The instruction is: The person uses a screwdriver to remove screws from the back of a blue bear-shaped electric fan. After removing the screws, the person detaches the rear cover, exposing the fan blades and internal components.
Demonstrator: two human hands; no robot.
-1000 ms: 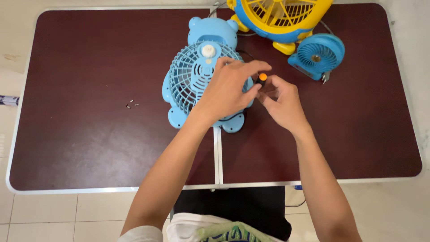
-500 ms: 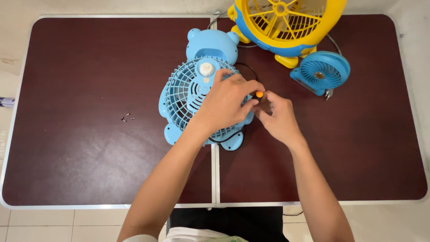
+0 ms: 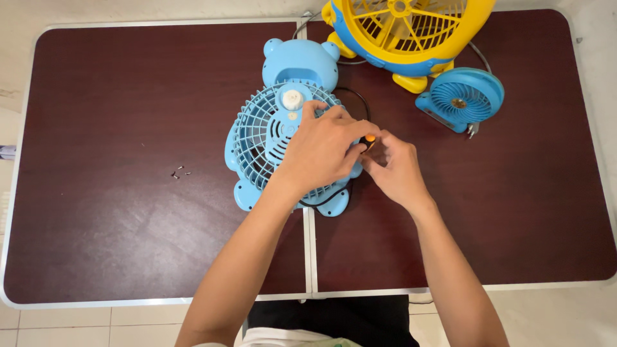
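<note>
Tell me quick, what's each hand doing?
Left hand: spread flat on the blue fan, holding nothing.
Right hand: closed on a screwdriver with an orange cap.

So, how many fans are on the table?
3. A light blue bear-shaped fan lies flat under the hands, a yellow and blue fan sits at the far edge, partly cut off, and a small blue fan stands to its right.

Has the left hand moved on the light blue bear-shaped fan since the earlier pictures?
No. The left hand lies on the same right part of the bear-shaped fan grille, beside its white hub.
</note>
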